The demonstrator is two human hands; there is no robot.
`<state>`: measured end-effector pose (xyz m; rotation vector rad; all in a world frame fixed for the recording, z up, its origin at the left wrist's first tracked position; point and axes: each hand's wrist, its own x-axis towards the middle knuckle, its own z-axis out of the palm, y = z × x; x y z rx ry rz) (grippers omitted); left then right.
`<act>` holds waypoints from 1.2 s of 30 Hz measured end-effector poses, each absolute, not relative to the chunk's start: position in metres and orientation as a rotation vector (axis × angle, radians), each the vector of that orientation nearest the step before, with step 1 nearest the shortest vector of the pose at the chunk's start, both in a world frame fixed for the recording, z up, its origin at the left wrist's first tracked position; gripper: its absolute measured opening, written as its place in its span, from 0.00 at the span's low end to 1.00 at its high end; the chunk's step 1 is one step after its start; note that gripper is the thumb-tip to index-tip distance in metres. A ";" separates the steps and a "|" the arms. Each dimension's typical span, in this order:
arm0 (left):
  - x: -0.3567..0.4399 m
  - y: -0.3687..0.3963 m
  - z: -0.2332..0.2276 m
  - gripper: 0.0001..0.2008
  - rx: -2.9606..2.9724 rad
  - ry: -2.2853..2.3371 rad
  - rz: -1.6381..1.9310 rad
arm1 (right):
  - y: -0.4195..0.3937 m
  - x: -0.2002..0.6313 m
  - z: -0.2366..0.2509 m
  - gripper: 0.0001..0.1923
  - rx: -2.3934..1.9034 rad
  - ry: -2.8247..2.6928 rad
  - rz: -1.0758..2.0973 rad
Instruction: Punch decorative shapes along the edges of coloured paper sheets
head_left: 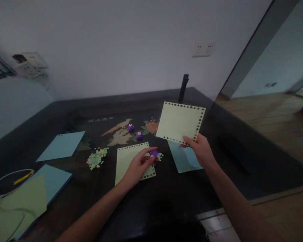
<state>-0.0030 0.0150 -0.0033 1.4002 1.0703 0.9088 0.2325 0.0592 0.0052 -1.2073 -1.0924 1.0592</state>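
My right hand (197, 148) grips a pale yellow-green sheet of paper (180, 121) by its lower right corner and holds it up above the table. Small shapes are punched along three of its edges. My left hand (139, 164) has its fingers closed round a purple craft punch (154, 154). Beneath that hand lies another pale sheet (125, 161) with punched holes along its edges. A little heap of paper bits (160, 156) sits beside the punch. Under the raised sheet rests a blue sheet (185, 158), partly covered.
Two more purple punches (138, 135) stand farther back on the dark table (146, 211). A pile of paper confetti (97, 158) lies to the left, near a blue sheet (63, 145) and stacked paper (27, 201) with a cable on it. A black upright object (183, 88) stands behind.
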 end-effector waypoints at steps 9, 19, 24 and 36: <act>-0.006 0.031 0.002 0.18 1.482 1.104 0.892 | 0.060 0.272 0.025 0.13 -1.175 -0.993 0.897; 0.020 0.103 -0.016 0.13 1.691 1.204 0.924 | 0.065 0.298 -0.005 0.16 -1.163 -0.846 0.933; 0.041 0.133 -0.023 0.11 2.011 1.371 0.863 | 0.063 0.298 -0.010 0.17 -1.178 -0.892 0.936; 0.062 0.157 -0.022 0.08 2.379 1.464 0.679 | 0.050 0.295 0.004 0.16 -1.263 -1.000 0.926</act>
